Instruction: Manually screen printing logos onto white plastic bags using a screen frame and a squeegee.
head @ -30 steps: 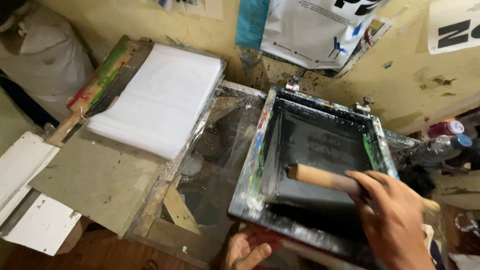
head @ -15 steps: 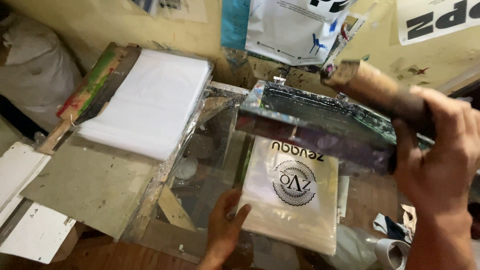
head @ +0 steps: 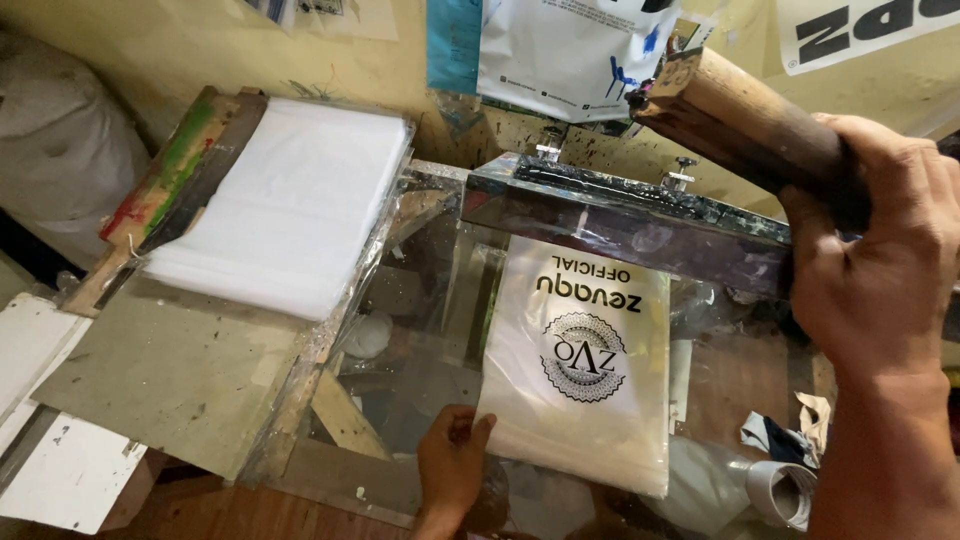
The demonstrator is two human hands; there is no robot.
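L hand [head: 452, 462] pinches printed plastic bag [head: 585, 375] at its 7 o'clock corner; bag's long axis runs 12–6. R hand [head: 880, 255] grips wooden squeegee handle [head: 745, 120], holding screen frame [head: 620, 215] up.

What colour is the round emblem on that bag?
Black, on a clear-whitish bag; the head view shows the emblem plainly.

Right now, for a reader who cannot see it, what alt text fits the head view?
A right hand grips a wooden squeegee handle and holds a hinged printing screen frame tilted up, while the left hand touches the corner of a freshly printed clear plastic bag on the glass table. A stack of blank bags lies left.
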